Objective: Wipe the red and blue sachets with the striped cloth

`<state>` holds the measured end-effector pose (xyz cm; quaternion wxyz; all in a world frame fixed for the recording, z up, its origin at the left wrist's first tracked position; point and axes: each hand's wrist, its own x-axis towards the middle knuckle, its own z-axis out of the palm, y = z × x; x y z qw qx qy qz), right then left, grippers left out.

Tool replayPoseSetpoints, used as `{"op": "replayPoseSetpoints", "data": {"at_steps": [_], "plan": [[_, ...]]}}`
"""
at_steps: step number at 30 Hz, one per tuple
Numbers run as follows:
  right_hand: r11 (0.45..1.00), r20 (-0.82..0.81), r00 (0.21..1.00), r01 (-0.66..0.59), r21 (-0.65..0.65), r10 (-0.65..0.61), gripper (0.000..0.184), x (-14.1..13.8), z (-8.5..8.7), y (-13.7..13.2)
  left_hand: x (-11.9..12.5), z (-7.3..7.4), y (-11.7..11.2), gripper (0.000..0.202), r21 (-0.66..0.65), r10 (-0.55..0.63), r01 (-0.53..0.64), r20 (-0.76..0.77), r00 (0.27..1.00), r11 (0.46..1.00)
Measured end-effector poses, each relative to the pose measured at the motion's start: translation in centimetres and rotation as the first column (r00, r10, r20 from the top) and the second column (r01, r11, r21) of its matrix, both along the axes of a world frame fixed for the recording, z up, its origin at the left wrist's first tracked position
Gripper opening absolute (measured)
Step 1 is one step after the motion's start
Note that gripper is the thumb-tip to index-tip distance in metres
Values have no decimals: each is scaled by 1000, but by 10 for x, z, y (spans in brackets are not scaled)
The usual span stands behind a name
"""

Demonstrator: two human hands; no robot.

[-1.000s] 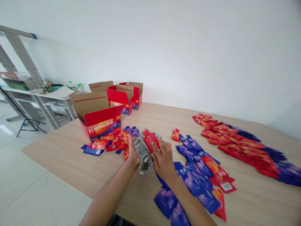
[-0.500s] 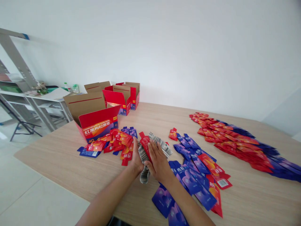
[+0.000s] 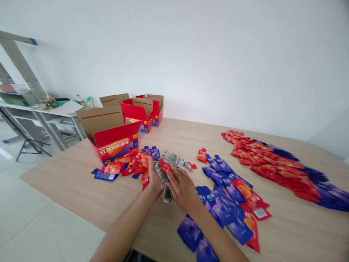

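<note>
A fanned stack of sachets [image 3: 174, 163], barcode backs up with a red one on top, lies in front of me on the wooden table [image 3: 81, 189]. My left hand [image 3: 152, 180] is closed on the stack's left edge. From the right, my right hand [image 3: 182, 187] wraps its fingers over the stack. Red and blue loose sachets [image 3: 128, 165] lie just left of my hands, in front of an open red carton [image 3: 116, 142]. More blue and red sachets [image 3: 229, 196] are spread to the right of my right hand.
A long row of red and blue sachets [image 3: 278, 167] runs along the table's right side. Two more open red cartons [image 3: 144, 111] stand at the back. Grey metal shelving [image 3: 32, 105] and a stand are off the table's left edge.
Both hands have drawn the sachet stack together and shifted it slightly left and toward me; my right hand has curled over it.
</note>
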<state>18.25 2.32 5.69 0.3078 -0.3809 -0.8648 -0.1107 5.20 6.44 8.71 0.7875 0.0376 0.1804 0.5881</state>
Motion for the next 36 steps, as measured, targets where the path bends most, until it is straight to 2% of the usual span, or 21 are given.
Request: {"op": "replayPoseSetpoints", "data": {"at_steps": [10, 16, 22, 25, 27, 30, 33, 36], "plan": [[999, 84, 996, -15, 43, 12, 31, 13, 16, 0, -4, 10, 3, 43, 141, 2, 0, -13, 1000, 990], [995, 85, 996, -25, 95, 17, 28, 17, 15, 1, -3, 5, 6, 26, 75, -11, 21, -124, 992, 997], [986, 35, 998, -64, 154, 59, 28, 15, 10, 4, 5, -1, 5, 24, -7, -87, 86, -147, 985, 996], [983, 46, 995, -97, 158, 91, 30, 14, 11, 4, 5, -2, 5, 32, -64, -111, 102, -148, 983, 993], [983, 54, 992, -122, 139, 116, 32, 14, 14, 2, 3, -2, 6, 35, -77, -91, 80, -150, 984, 994], [981, 51, 983, -180, 67, 177, 31, 15, 20, -2, -1, 1, 8, 32, -34, 6, -11, -148, 989, 999], [967, -50, 966, -256, -14, 255, 28, 20, 26, -5, -4, 6, 10, 35, 8, 79, -78, -137, 987, 997], [945, -278, 919, -313, -91, 278, 26, 27, 30, -5, -4, 9, 11, 39, 32, 84, -80, -118, 989, 996]]}}
